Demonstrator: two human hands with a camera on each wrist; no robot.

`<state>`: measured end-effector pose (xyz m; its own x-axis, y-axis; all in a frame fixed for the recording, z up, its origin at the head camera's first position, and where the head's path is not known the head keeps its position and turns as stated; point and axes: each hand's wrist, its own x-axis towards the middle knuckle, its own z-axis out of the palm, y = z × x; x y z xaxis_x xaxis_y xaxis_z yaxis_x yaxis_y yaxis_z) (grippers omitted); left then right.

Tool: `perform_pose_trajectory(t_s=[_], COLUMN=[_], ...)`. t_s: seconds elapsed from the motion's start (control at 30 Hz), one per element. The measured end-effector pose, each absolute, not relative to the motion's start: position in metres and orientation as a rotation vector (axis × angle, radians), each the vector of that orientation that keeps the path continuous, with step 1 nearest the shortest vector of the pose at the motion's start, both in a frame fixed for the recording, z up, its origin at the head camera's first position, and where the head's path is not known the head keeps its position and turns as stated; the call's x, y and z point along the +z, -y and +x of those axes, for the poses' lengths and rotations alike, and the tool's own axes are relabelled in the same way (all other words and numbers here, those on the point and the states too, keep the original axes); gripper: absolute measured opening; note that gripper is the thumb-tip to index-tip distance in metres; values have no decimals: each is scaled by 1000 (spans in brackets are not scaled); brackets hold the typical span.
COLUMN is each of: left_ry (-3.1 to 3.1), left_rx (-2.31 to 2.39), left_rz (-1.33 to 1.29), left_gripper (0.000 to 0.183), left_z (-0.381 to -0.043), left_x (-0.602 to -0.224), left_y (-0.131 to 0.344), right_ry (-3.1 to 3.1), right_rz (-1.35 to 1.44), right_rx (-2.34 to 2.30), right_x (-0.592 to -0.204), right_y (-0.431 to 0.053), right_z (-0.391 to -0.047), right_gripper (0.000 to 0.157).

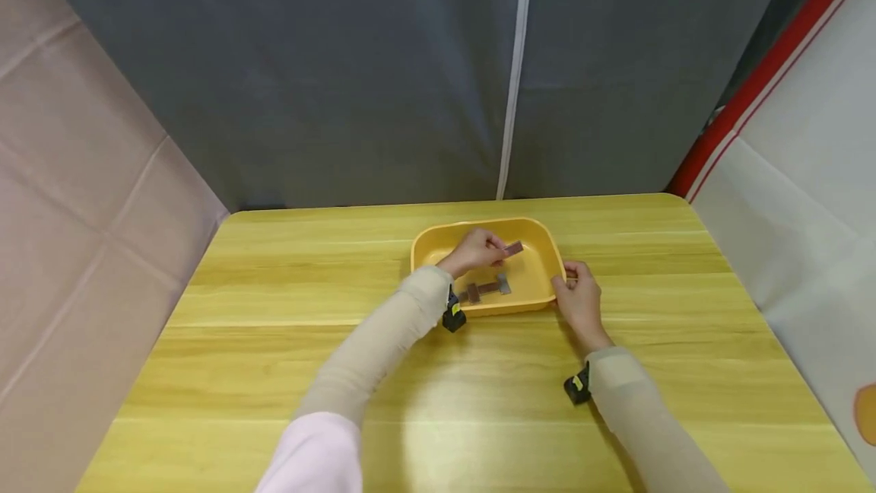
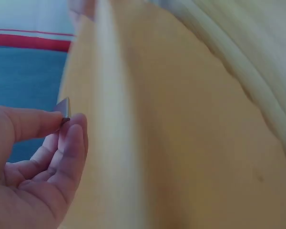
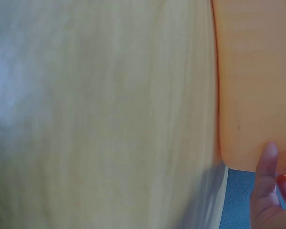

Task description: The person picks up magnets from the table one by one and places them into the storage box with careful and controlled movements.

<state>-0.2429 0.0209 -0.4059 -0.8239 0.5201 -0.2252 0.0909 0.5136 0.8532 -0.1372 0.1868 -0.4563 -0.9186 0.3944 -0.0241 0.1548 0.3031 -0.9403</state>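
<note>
A yellow plastic tray [image 1: 541, 268] with rounded corners sits on the wooden table. Over its inside, my left hand [image 1: 479, 248] pinches a small flat brown strip [image 1: 513, 249] between thumb and fingertips; in the left wrist view the strip [image 2: 63, 107] shows a pale edge. Below that hand, several flat brown pieces [image 1: 488, 288] and a greyish one [image 1: 504, 284] lie on the tray floor near the front wall. My right hand [image 1: 580, 299] grips the tray's right end, its thumb [image 3: 268, 157] over the rim and the other fingers outside.
The light wood table [image 1: 328, 341] stretches out on both sides and in front of the tray. A dark grey curtain [image 1: 342, 97] hangs behind the table's far edge. Pale panels flank it, a pinkish one [image 1: 82, 196] at left and a white one [image 1: 807, 196] at right.
</note>
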Motion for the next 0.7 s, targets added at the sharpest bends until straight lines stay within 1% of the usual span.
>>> perform_pose_trajectory(t_s=[0.23,0.43,0.7], left_ry=[-2458,-2503,-2524], left_rx=[1087,1099,1137], left_rz=[499,475,412], left_gripper=[18,20,16], left_z=[-247,-249,-250], left_x=[-415,-427,-432], left_y=[-21,-16,-19], right_ry=[2354,2359,2361], right_rz=[-512,-507,-502], right_rx=[1683,1689,1649], right_x=[-456,-456,-453], right_y=[-183,-183,-185], right_z=[-137,-135,-132], right_gripper=[34,33,33])
